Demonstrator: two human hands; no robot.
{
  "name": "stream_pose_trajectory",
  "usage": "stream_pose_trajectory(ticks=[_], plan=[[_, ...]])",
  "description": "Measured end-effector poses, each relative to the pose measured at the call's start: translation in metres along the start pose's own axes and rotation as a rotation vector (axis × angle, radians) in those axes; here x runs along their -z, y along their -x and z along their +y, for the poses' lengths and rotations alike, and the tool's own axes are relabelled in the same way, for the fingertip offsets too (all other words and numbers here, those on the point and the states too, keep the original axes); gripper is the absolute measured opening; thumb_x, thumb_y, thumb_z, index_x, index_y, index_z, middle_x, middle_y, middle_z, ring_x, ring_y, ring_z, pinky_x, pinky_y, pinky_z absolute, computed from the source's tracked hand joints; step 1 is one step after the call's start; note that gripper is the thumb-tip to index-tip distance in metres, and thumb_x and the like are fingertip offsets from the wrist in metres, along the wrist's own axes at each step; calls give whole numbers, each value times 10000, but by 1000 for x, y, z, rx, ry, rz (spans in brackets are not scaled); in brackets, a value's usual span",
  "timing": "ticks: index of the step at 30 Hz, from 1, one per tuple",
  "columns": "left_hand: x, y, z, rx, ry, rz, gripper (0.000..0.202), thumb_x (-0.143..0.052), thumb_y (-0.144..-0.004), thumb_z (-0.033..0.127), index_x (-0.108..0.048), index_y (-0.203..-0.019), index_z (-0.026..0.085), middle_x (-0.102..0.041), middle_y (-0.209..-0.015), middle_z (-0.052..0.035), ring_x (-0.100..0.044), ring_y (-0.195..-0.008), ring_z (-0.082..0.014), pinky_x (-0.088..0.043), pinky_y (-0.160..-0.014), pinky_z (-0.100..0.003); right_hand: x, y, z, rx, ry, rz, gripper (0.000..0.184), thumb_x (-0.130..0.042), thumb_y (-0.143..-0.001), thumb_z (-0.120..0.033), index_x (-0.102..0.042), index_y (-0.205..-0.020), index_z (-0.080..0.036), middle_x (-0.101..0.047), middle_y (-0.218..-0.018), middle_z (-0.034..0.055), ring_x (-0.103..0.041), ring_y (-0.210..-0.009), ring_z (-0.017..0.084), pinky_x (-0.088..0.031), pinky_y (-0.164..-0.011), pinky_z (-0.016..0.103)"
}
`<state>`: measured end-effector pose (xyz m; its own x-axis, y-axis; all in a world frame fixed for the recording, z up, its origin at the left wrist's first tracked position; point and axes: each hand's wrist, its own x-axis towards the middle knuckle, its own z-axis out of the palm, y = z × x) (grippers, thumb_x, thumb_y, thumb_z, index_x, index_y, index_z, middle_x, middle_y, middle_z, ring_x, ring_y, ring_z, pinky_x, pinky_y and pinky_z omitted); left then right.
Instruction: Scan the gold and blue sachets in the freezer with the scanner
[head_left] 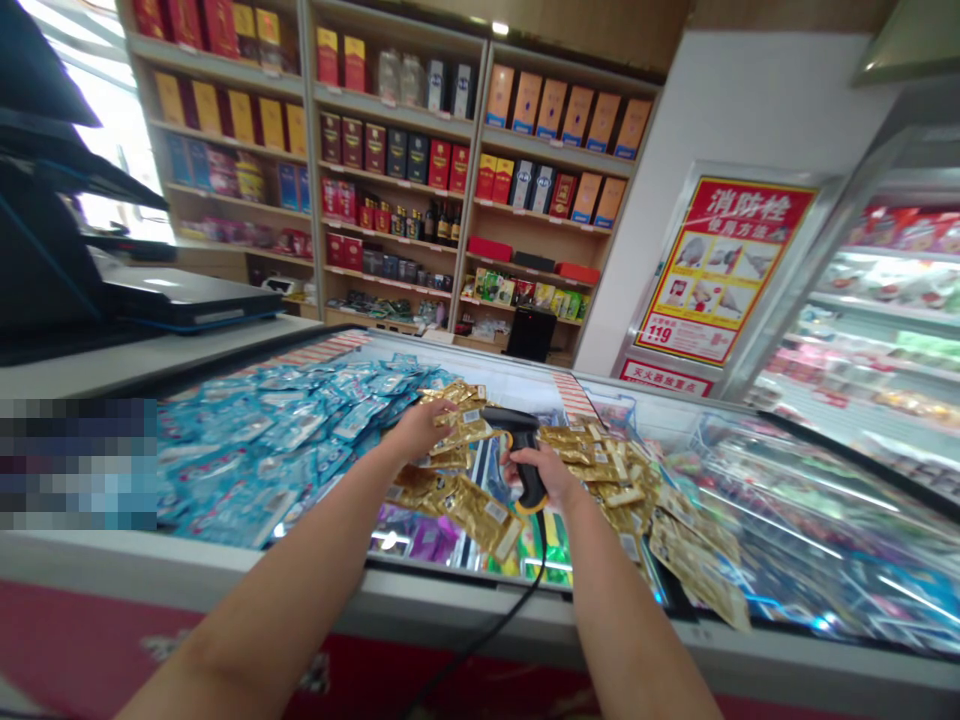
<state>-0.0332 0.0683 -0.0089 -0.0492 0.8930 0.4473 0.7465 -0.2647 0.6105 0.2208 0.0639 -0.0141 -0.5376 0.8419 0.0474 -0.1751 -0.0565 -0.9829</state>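
My right hand [544,470] is wrapped round the grip of a black and yellow barcode scanner [531,487]. The scanner's head points left, toward a gold packet [469,425] with a white barcode label. That packet is in the closed fingers of my left hand [421,432]; part of it blends with the packets behind. Around and below my hands lie loose gold packets [480,512] on the freezer's glass top. More gold packets [600,465] are heaped to the right of the scanner. A large pile of blue packets [300,415] spreads out on the left.
A black cable [499,625] hangs from the scanner over the freezer's front edge [450,590]. Frozen goods show through the glass at right. At left stands a counter [37,375] with a dark machine [187,295]. Shelves of boxes [397,155] line the back wall.
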Motion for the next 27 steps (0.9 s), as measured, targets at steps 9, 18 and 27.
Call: stream_pose_trajectory(ticks=[9, 18, 27], plan=[[1, 1, 0, 24, -48, -9, 430, -609, -693, 303, -616, -1117, 233, -674, -1105, -26, -607, -1034, -209, -452, -866, -262, 1, -1, 1, -15, 13, 12, 168, -661, -621, -270, -649, -693, -119, -611, -574, 41, -549, -514, 128, -446, -531, 254], [-3, 6, 19, 52, 53, -79, 486, -648, -690, 355, -620, -1158, 227, -686, -1052, -44, -639, -906, -213, -486, -795, -300, -1, -1, -2, 47, -84, 85, 235, -690, -630, -305, -658, -799, -145, -634, -623, 22, -552, -526, 107, -459, -551, 234], [3, 13, 29, -144, 82, -384, 395, -641, -695, 437, -673, -1041, 251, -680, -1079, -26, -604, -1002, -215, -436, -880, -288, -1, -5, 1, -84, -141, 106, 319, -730, -591, -307, -630, -857, -162, -675, -719, 55, -649, -654, 176, -507, -631, 289]])
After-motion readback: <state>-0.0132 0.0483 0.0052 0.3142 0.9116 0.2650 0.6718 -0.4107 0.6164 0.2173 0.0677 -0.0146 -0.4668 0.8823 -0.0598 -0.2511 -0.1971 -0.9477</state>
